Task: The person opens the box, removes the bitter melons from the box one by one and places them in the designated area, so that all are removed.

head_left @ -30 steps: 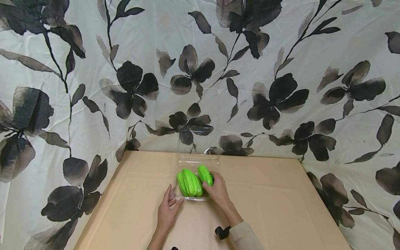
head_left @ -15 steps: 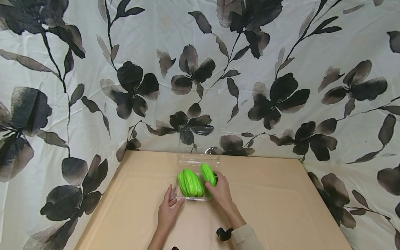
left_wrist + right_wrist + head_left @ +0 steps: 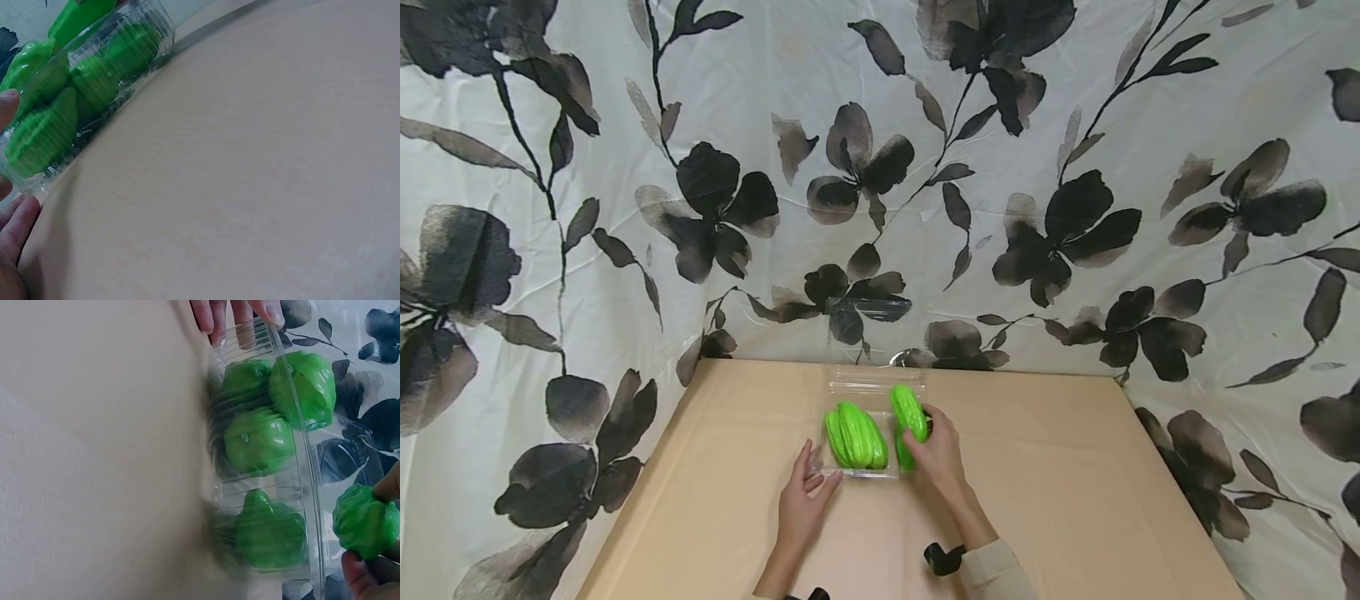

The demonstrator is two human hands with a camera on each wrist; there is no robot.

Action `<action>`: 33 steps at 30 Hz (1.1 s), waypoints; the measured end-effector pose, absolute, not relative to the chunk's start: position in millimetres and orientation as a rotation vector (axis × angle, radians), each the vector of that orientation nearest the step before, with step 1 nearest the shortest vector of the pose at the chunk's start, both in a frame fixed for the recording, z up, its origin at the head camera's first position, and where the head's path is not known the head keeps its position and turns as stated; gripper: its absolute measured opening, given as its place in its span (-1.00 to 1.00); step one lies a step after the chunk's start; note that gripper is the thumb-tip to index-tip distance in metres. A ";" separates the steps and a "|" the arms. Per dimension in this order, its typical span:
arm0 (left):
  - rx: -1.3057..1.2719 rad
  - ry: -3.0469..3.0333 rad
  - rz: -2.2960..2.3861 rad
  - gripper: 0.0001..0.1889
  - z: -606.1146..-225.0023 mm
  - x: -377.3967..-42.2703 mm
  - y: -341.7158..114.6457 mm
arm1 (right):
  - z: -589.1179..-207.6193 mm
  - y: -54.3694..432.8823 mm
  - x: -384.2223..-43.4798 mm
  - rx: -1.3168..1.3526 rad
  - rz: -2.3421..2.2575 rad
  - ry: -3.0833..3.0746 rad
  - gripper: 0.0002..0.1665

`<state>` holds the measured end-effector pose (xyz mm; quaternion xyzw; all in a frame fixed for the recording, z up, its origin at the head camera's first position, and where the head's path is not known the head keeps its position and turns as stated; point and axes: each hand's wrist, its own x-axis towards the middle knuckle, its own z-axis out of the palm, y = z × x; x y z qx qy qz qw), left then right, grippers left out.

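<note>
A clear plastic clamshell box (image 3: 861,474) sits toward the far edge of the table. Inside lie several glossy, ribbed green gourds (image 3: 856,435), with knobby ends visible in the left wrist view. My right hand (image 3: 942,457) pinches another green gourd (image 3: 908,410) between thumb and fingers, over the box's right side. In the right wrist view this held gourd (image 3: 365,522) is just above the rim, with a gourd (image 3: 272,532) lower in the box. My left hand (image 3: 803,507) holds the box's near left corner, thumb at the rim and fingers along the side.
The box's clear lid (image 3: 868,329) stands raised behind it, close to a white cloth (image 3: 760,100) printed with dark flowers. Beneath everything is a tan tabletop (image 3: 1045,483). A black wrist camera (image 3: 943,558) is strapped near the right sleeve (image 3: 996,571).
My right hand has moved right and slightly away with the gourd, from inside the box toward its right edge. My left hand has stayed at the corner.
</note>
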<state>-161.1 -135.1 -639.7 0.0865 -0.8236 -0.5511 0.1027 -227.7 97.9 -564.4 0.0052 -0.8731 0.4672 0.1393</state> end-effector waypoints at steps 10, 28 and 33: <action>0.259 -2.435 -1.629 -0.13 -638.5 -162.5 -135.3 | -562.0 107.2 -225.7 -0.050 1.346 -2.513 -0.33; 0.259 -2.437 -1.634 -0.14 -639.1 -161.4 -136.3 | -565.0 124.3 -220.1 -0.129 1.352 -2.481 -0.30; 0.252 -2.425 -1.643 -0.14 -640.0 -162.0 -136.7 | -566.8 129.5 -219.1 -0.141 1.354 -2.463 -0.30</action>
